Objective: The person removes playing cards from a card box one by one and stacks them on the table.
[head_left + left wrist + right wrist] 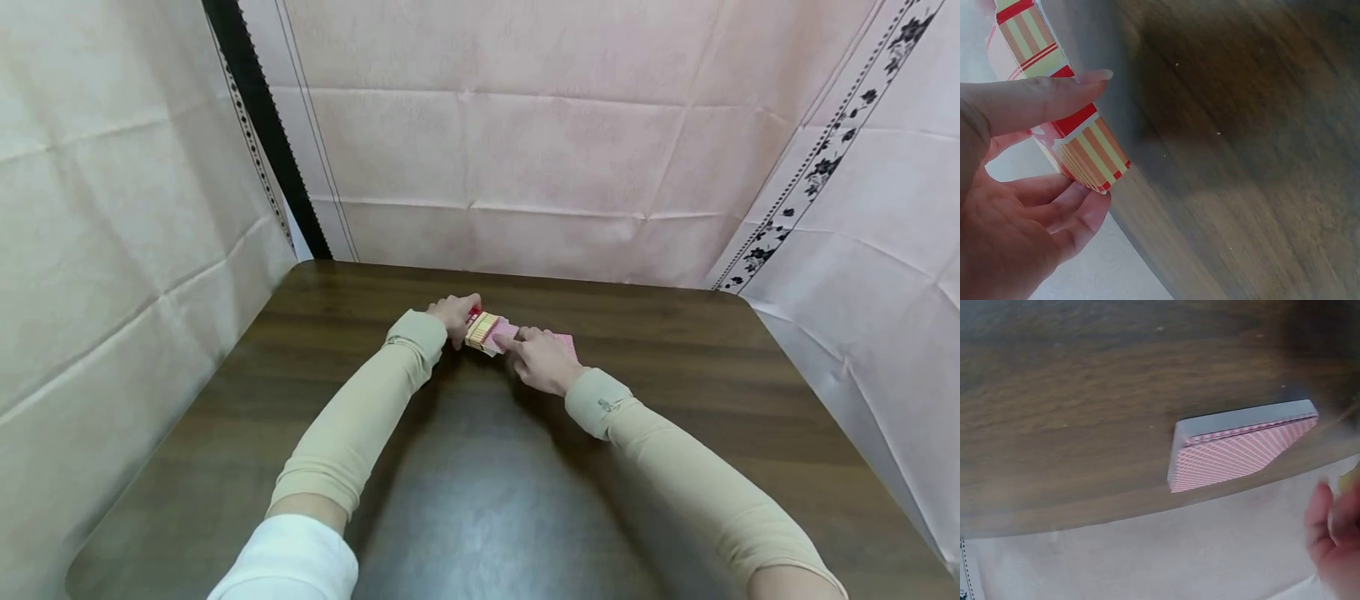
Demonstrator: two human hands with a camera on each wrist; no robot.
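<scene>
My left hand [453, 313] holds a striped playing-card box [482, 331], red, yellow and orange, above the far middle of the table. In the left wrist view its thumb lies across the box [1102, 156] and its fingers curl underneath. From the right, my right hand [546, 360] reaches the box's pink-patterned part, index fingertip on it. The right wrist view shows only part of this right hand [1335, 531], blurred, fingers bent beside a yellowish piece. Just beyond it sits a deck of cards [1235, 453] with red-and-white backs and pale edges, partly hidden by the hand in the head view.
The dark wooden table [465, 500] has rounded corners and a far edge close behind the hands. Pale cloth hangings [555, 158] stand behind it and at both sides. A black strip [270, 125] runs down at the back left.
</scene>
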